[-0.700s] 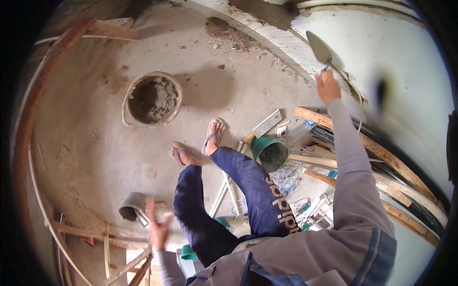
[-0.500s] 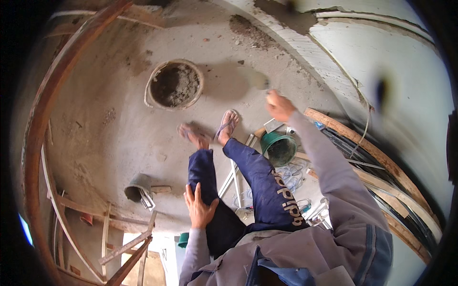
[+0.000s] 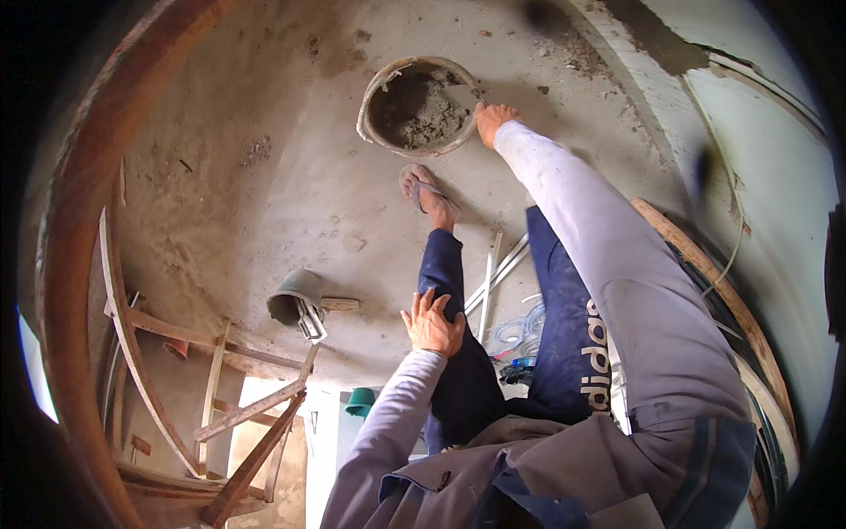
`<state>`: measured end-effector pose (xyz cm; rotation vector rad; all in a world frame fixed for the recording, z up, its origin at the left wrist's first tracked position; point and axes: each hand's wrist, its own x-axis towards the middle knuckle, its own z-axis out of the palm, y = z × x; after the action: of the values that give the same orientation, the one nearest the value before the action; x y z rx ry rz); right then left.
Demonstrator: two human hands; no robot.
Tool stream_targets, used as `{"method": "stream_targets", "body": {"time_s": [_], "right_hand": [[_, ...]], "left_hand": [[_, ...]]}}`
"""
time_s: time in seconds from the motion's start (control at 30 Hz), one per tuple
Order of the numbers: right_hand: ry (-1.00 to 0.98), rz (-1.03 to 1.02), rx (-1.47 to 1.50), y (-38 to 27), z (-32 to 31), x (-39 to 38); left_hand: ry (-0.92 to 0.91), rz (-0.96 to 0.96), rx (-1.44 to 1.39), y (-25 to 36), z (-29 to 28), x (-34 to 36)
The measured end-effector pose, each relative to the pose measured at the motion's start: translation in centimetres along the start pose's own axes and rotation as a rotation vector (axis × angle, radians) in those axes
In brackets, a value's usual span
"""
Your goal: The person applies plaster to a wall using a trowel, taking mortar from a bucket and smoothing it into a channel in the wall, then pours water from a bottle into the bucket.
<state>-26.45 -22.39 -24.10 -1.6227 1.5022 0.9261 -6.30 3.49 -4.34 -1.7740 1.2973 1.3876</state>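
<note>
My right hand [image 3: 493,125] grips a trowel's handle at the right rim of a pale bucket [image 3: 368,119]; the trowel blade [image 3: 456,95] is inside, over grey mortar [image 3: 423,123]. My left hand [image 3: 433,328] rests with fingers spread on my left leg, just above or on the knee of my dark trousers. My sandalled left foot [image 3: 432,196] stands below the bucket; my right foot is hidden behind my right arm.
A wooden frame [image 3: 123,326] curves along the left. A grey pail [image 3: 286,309] lies tipped beside it, near a small green container [image 3: 359,403]. Pale strips [image 3: 489,282] and tubing [image 3: 511,337] lie between my legs. Planks [image 3: 661,225] line the white wall [image 3: 767,159] at right.
My right hand and trowel have swung from the right wall to the bucket. My left hand has come onto my leg. The camera's view has shifted.
</note>
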Motion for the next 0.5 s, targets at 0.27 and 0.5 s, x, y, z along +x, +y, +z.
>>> {"method": "stream_targets", "body": {"time_s": [0.27,0.5], "right_hand": [[-0.246,-0.255,0.172,-4.8,5.1,4.9],[-0.748,-0.072,1.175,-3.6,6.0,6.7]], "left_hand": [[0.044,-0.017,-0.088,1.8,2.6,0.3],[0.005,-0.052,-0.057,3.1,3.5,0.9]]}}
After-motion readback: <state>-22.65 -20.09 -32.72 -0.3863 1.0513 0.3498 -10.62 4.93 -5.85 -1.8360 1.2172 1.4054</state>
